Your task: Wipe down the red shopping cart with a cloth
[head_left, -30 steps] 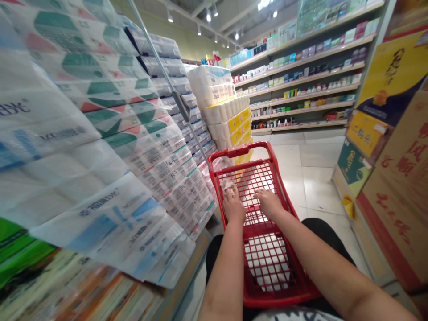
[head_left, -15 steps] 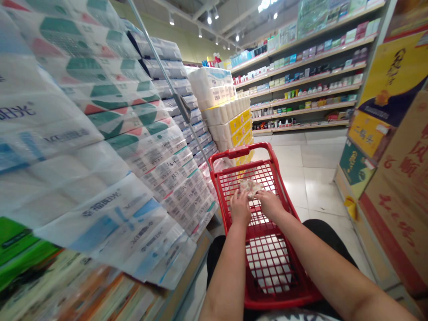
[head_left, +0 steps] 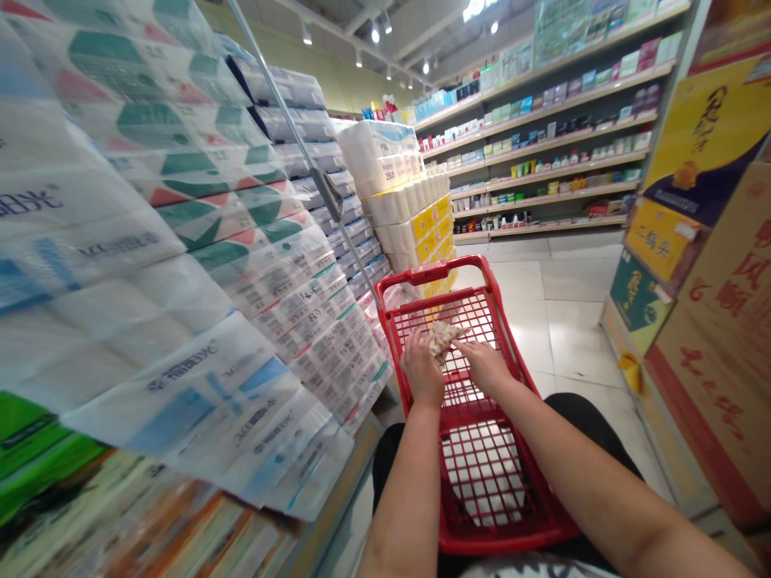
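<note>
The left hand (head_left: pixel 422 371), fingers curled, is at the left edge of the crumpled cloth (head_left: pixel 444 337), which lies over the grid of the red basket (head_left: pixel 468 321). The right hand (head_left: pixel 485 368) reaches in from the right, fingertips at the cloth's near edge; whether they pinch it I cannot tell.

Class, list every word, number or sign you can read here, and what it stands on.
"2500": white paper-roll pack
"幸福阳光": white-and-blue tissue pack
"二…头", middle character blurred: orange box
"风顺": brown carton
Too small or blurred: shelf goods, the yellow-and-navy box, and the remaining print.
</note>
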Available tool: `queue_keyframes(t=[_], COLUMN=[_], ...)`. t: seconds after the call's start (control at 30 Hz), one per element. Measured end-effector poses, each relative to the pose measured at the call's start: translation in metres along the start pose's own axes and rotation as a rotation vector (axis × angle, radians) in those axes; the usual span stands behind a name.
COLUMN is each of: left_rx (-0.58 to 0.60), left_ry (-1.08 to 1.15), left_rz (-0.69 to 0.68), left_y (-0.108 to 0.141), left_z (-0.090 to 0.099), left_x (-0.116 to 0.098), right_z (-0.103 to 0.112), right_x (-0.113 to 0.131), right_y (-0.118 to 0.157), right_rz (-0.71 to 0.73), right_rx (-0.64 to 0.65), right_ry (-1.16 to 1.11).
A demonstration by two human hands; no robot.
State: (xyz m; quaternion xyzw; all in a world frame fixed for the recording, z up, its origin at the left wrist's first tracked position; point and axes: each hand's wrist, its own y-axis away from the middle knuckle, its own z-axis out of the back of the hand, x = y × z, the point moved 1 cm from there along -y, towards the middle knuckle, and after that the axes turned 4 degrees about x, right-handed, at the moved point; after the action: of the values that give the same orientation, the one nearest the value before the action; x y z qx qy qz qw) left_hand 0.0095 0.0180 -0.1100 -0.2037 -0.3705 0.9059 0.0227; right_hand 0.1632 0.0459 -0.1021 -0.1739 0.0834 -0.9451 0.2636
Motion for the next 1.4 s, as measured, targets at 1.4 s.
queue_keyframes(t=[1.4], left_rx=[0.318], left_ry=[-0.175], left_rz=[0.203], left_y=[0.002], left_z=[-0.005], left_x=[-0.007], right_z=[0.004], right_x=[0.0], right_y=[-0.001], right_rz=[0.035], right_rx=[0.002], right_ry=[-0.08])
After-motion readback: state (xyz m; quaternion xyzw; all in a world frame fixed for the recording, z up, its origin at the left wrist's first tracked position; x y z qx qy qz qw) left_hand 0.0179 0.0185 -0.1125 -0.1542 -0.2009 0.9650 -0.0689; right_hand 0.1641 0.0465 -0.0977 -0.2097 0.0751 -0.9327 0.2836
